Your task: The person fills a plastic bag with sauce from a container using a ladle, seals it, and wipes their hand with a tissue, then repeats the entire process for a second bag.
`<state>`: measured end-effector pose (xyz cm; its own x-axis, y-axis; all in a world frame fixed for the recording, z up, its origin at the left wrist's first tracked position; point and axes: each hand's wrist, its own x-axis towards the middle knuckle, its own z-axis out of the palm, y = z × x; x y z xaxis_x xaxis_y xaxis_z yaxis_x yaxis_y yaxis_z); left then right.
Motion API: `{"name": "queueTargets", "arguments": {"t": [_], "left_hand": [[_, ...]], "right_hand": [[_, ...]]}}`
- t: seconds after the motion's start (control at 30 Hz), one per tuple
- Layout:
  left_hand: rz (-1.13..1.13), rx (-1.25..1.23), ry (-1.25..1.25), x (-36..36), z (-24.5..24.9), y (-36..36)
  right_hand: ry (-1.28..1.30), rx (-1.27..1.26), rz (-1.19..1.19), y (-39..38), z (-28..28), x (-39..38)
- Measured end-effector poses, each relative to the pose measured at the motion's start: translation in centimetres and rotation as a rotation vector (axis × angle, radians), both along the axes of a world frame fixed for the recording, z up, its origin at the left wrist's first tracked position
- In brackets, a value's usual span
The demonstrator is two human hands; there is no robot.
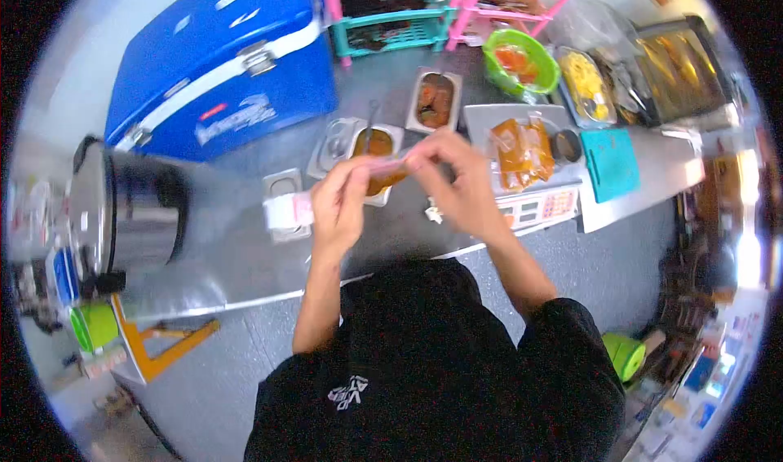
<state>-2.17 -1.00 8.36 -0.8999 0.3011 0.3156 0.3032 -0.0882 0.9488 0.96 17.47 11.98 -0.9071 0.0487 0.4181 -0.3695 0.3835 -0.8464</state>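
Observation:
Both of my hands are raised over the steel counter, pinching a small clear plastic bag with a pinkish edge stretched between them. My left hand is closed on its left end, my right hand on its right end. Whether the bag holds anything is blurred. Just behind it stands a steel container of orange-brown sauce with a ladle in it. A white and pink packet lies over a small steel tray beside my left hand.
A blue cooler box stands back left, a large steel pot at far left. Behind are a steel container of reddish-brown food and a green basket. Filled sauce bags lie on a tray at right, near a teal board.

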Motion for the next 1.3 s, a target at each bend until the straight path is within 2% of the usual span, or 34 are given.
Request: {"name": "queueTargets", "arguments": {"t": [0.17, 0.27, 0.37, 0.4, 0.5, 0.7, 0.8, 0.9, 0.93, 1.1, 1.2, 1.3], "left_hand": [[0.144, -0.168, -0.002, 2.4, -1.8, 0.0], [-0.049, 0.073, -0.001, 2.6, -3.3, 0.0], [-0.238, 0.006, -0.058, 3.0, -3.5, 0.5], [-0.239, -0.048, -0.157, 3.2, -2.8, 0.7], [-0.325, -0.121, -0.032, 3.0, -3.2, 0.7], [-0.219, -0.041, -0.094, 3.6, -4.6, 0.6], [-0.212, -0.144, -0.042, 3.2, -5.8, 0.5], [-0.174, -0.360, 0.086, 3.0, -6.0, 1.2], [-0.164, -0.346, 0.053, 3.2, -6.0, 1.4], [-0.090, -0.327, -0.021, 3.9, -7.6, -0.1], [-0.067, -0.381, -0.104, 3.7, -7.8, -2.1], [-0.044, -0.395, -0.167, 3.5, -7.9, -3.3]], "right_hand": [[0.000, 0.018, -0.087, -0.6, -1.9, 3.6], [-0.048, 0.026, -0.118, -0.6, -2.3, 5.5], [-0.080, 0.056, -0.080, -0.4, -2.8, 6.8], [-0.086, 0.065, -0.089, -0.3, -3.1, 7.2], [-0.084, 0.123, -0.129, 0.1, -3.6, 8.5], [-0.073, 0.116, -0.204, 0.8, -4.6, 9.6], [-0.085, 0.164, -0.223, 2.0, -5.2, 9.3], [-0.094, 0.277, -0.218, 3.7, -6.3, 8.8], [-0.094, 0.296, -0.224, 4.4, -6.5, 8.6], [-0.064, 0.334, -0.567, 11.2, -7.8, 7.6], [0.032, 0.464, -0.770, 14.9, -8.1, 6.7], [-0.019, 0.679, -0.714, 15.8, -9.6, 6.2]]}}
